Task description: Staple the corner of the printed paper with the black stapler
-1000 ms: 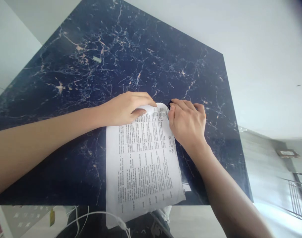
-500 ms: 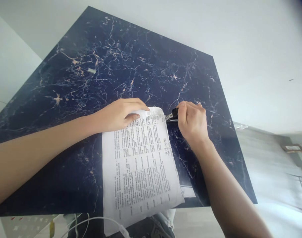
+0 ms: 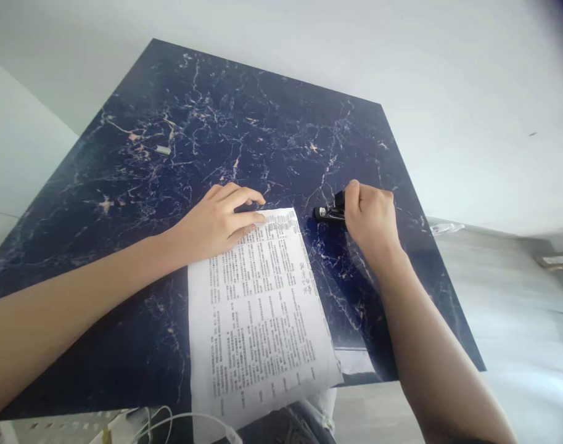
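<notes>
Printed paper sheets (image 3: 258, 320) lie on the dark marbled table (image 3: 244, 123), with their lower end reaching past the near edge. My left hand (image 3: 226, 222) rests on the upper left part of the paper, fingers spread and stretched out. To the right of the paper, my right hand (image 3: 373, 216) is wrapped round a black stapler (image 3: 327, 213). Its nose points left toward the paper's top right corner, with a gap between the two. The stapler's back end is hidden in my fist.
A small pale box-like piece (image 3: 163, 150), perhaps of staples, lies farther back at the left. A white cable (image 3: 193, 415) hangs by the near edge, over my lap. White walls (image 3: 447, 74) stand behind the table.
My right hand has drawn the stapler to the right, off the paper's upper right corner. That corner now lies flatter. My left hand's fingers have lifted and spread somewhat.
</notes>
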Motion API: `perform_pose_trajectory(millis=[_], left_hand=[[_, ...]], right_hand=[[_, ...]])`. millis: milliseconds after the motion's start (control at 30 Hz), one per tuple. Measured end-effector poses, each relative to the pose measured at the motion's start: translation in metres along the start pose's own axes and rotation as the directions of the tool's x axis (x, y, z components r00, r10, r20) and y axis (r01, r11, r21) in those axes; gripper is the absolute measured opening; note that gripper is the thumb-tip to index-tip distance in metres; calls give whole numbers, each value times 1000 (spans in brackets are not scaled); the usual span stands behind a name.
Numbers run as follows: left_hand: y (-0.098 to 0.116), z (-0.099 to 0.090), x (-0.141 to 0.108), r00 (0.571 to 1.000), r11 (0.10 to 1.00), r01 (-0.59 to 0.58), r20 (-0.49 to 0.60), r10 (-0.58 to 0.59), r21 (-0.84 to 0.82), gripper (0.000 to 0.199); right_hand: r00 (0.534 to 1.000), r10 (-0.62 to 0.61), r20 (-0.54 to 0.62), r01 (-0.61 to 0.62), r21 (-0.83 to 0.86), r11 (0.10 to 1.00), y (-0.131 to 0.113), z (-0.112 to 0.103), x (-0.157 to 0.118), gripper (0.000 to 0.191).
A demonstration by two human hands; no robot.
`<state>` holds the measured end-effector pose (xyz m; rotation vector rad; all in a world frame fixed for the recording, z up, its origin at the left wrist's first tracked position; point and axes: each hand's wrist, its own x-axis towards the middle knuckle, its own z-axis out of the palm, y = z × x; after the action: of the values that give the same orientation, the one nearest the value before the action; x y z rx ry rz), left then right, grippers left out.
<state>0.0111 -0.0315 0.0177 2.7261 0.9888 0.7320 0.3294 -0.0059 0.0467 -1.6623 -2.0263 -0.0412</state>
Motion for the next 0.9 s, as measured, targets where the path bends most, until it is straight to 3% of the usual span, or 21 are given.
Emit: perform_pose_trajectory(millis=[100,233,500,600,667,767,833,900], left_hand=[[7,-2,-2,998,987,-51,-22,55,152,22],[22,-2,-4,991,964,-136,37,131,230,21],[42,5,-9,992,987,-120,62,114,109,30],[40,5,-11,989,992,-113,105,106,60,42],[38,3,-11,984,994,-110,146,105,26,52],[38,-1,-10,975,995,-103,201,97,17,59],[39,-4,-8,971,995,-94,224,85,28,60],[39,-5,-6,971,996,-81,229,69,43,61]], right_hand=[[999,28,31,-28,-27,999,0,-1,1,53],[997,63,36,-61,-49,997,6,-3,4,50],[969,245,23,-240,-125,963,41,-11,16,48],[944,312,107,-306,-68,950,52,-24,18,53],[932,280,231,-285,-11,958,58,-34,17,47],[914,157,374,-158,-30,987,64,-42,13,40],[916,151,371,-112,-123,986,64,-42,11,39],[925,220,310,-171,-176,969,59,-40,10,32]])
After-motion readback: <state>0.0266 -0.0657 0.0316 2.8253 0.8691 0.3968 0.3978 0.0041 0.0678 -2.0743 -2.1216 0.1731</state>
